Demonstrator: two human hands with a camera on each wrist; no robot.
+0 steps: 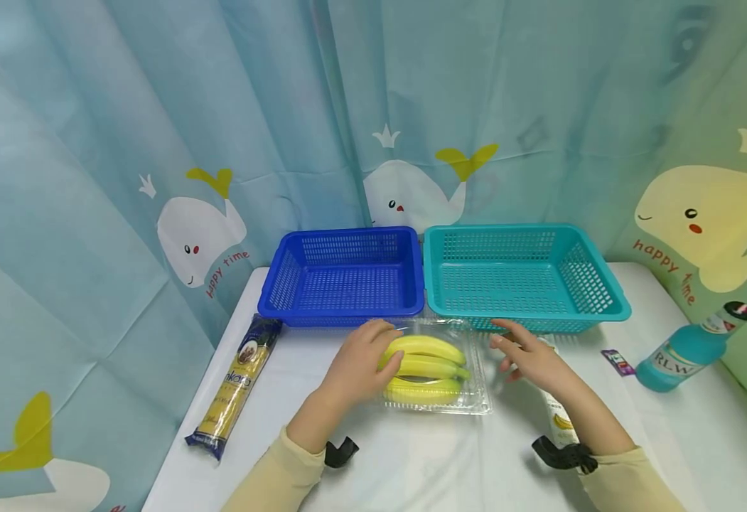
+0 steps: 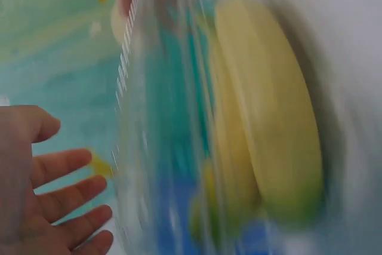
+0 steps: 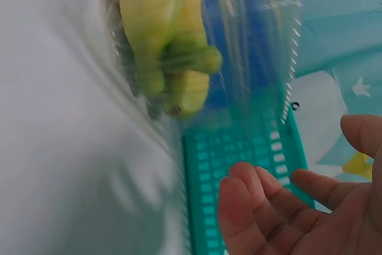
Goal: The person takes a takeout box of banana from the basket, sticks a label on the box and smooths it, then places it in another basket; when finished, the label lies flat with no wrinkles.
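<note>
A clear plastic clamshell box (image 1: pixel 479 380) with several yellow bananas (image 1: pixel 426 366) inside rests on the table in front of the baskets. My left hand (image 1: pixel 359 361) is at the box's left side; in the left wrist view its fingers (image 2: pixel 68 165) are spread and a gap shows between them and the clear wall. To the right of the box hovers my right hand (image 1: pixel 527 359), apart from it and holding nothing. Its loosely bent fingers (image 3: pixel 236 207) appear below the box in the right wrist view. A white packet (image 1: pixel 563 425) with a banana picture lies partly hidden under my right forearm.
Behind the box stand a blue basket (image 1: pixel 341 313) and a teal basket (image 1: pixel 527 318), side by side. A pasta packet (image 1: pixel 235 387) lies at the left table edge. On the right are a small purple packet (image 1: pixel 617 362) and a blue bottle (image 1: pixel 680 355). A whale-print curtain (image 1: pixel 296 107) hangs behind.
</note>
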